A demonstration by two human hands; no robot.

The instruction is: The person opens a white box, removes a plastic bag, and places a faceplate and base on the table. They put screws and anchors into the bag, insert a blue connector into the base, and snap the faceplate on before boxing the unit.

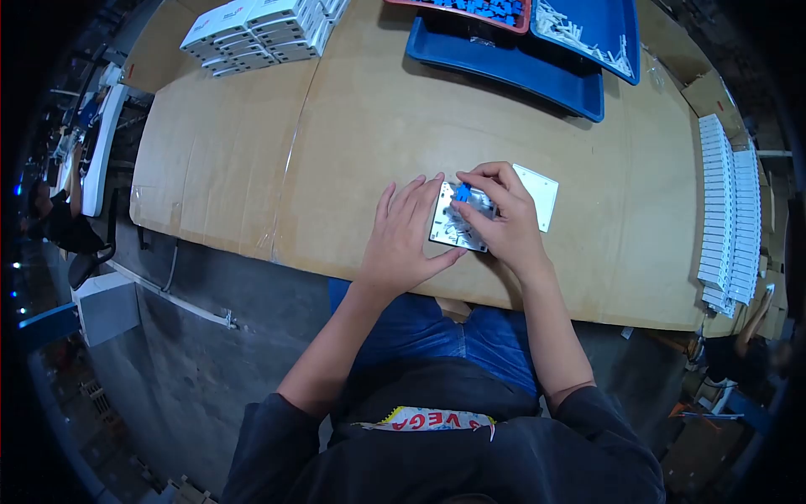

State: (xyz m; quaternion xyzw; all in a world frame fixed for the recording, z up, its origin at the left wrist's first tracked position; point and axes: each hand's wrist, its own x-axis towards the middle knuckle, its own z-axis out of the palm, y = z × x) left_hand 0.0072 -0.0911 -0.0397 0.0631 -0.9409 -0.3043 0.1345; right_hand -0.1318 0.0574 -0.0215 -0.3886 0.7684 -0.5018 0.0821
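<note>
Small blue plastic piece (463, 193) partly hidden in right grip (510, 217), red plastic tray (527, 18) beyond it cut off.

The tan, cardboard-like counter (378, 118) has a taped seam running near to far, left of its middle. Stacks of white boxes (260, 38) stand far left, a blue tray (504, 71) far right of the seam, and stacked white pieces (729, 210) along the right edge. Toward the near side lies a metal plate (453, 228), with a white panel (540, 197) just right of it.
</note>
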